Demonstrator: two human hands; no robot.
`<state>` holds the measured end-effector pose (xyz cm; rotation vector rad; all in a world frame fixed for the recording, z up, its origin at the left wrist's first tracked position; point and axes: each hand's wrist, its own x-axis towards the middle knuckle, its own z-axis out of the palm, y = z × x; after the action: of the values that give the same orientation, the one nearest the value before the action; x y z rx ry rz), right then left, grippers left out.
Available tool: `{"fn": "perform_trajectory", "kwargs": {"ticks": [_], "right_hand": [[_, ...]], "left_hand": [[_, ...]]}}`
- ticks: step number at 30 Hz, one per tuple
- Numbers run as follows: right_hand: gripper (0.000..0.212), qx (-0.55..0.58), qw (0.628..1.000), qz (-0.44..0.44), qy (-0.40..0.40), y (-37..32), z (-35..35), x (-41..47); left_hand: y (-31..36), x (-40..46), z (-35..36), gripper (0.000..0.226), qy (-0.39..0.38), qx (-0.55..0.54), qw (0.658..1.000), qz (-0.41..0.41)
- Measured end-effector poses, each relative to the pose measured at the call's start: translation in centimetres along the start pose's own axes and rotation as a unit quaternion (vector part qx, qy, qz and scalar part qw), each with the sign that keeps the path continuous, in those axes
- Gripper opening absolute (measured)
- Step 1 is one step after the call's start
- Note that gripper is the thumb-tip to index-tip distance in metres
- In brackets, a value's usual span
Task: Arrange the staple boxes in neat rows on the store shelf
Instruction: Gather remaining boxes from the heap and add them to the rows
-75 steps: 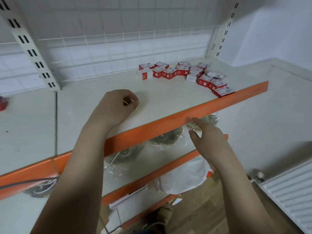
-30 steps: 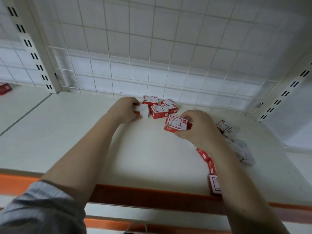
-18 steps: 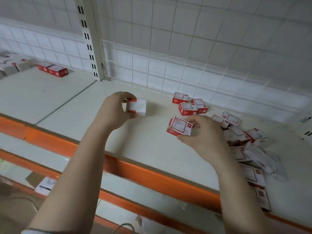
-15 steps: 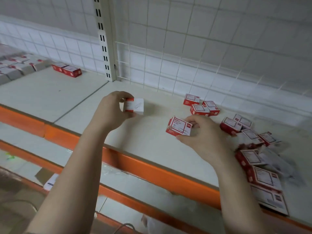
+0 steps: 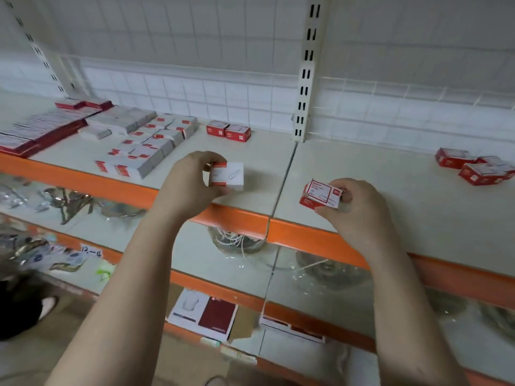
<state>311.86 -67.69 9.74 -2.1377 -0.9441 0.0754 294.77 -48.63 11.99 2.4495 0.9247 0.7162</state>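
My left hand grips a small white staple box with a red edge above the front of the white shelf. My right hand pinches a red-and-white staple box, tilted, just right of the seam between two shelf boards. At the left, several white and red boxes lie in rows. Two red boxes stand side by side near the back grid. A loose cluster of red boxes lies at the far right.
An orange rail edges the shelf front. A slotted upright stands at the back above the seam. Flat red and white packs fill the far left. Lower shelves hold bagged items and a white-and-maroon box.
Both hands have carried their boxes leftward, away from the loose cluster. The view has swung left, and the rows of boxes on the left shelf section have come into sight.
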Motion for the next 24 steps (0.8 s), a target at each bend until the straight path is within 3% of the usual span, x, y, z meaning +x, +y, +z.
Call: {"fn": "perform_trajectory", "kwargs": {"ticks": [12, 20, 24], "right_hand": [[0.038, -0.046, 0.999, 0.008, -0.004, -7.9, 7.0, 4.0], [0.035, -0.043, 0.999, -0.014, -0.010, -11.1, 10.4, 10.3], [0.047, -0.056, 0.998, -0.014, -0.005, -12.2, 11.8, 13.4]], "left_hand": [[-8.2, 2.0, -4.6, 0.044, -0.031, -0.027, 0.999, 0.018], [-11.7, 8.1, -6.3, 0.047, -0.021, -0.013, 0.999, 0.021], [-13.5, 12.0, -7.3, 0.046, -0.011, -0.007, 1.000, 0.021]]}}
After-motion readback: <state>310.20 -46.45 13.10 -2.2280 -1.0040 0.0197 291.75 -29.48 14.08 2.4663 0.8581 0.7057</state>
